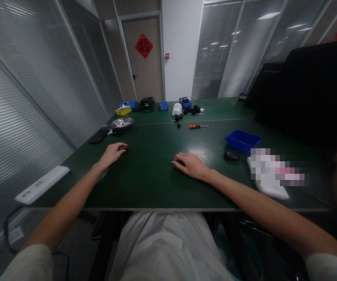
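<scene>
My left hand (115,153) rests over the left half of the green table, its fingers curled together. Whatever it may hold is too small and dark to make out. Nearer the middle, my right hand (189,164) is closed in a pinch, with a tiny pale tip showing at the fingertips; its kind is unclear. Beyond the hands lies an orange-and-black screwdriver (196,127), its shaft pointing right. A small black round part (179,125) sits just left of it. To the left, a shiny metal bowl (122,123) stands past my left hand.
On the right are a blue tray (243,141), a black computer mouse (231,156) and a partly blurred white object (269,183). A white power strip (42,184) and a dark phone (99,136) lie left. Small bins, including a yellow tray (123,111), line the back.
</scene>
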Demonstrator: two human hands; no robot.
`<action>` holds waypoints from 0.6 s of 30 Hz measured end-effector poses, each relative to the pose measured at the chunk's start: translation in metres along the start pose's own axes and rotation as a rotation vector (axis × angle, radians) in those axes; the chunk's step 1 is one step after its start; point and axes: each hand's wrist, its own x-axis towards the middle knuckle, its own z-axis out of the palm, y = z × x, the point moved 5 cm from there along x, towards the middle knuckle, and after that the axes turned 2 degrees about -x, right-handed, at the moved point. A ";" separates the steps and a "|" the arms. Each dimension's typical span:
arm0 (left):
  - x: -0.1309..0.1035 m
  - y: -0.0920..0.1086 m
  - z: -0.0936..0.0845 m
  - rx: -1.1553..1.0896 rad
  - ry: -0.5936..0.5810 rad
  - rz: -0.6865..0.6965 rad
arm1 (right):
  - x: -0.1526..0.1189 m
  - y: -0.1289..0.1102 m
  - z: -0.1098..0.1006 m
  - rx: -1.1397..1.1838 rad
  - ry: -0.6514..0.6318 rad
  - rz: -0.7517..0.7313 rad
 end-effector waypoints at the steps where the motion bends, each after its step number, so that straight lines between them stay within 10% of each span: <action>1: -0.001 -0.028 -0.016 0.073 0.043 -0.088 | 0.000 0.000 0.000 0.001 -0.002 0.001; 7: -0.032 -0.131 -0.084 0.396 0.158 -0.475 | 0.000 0.000 0.000 0.002 -0.009 0.006; 18: -0.050 -0.134 -0.096 0.407 0.264 -0.496 | 0.000 0.003 0.002 0.001 -0.002 -0.006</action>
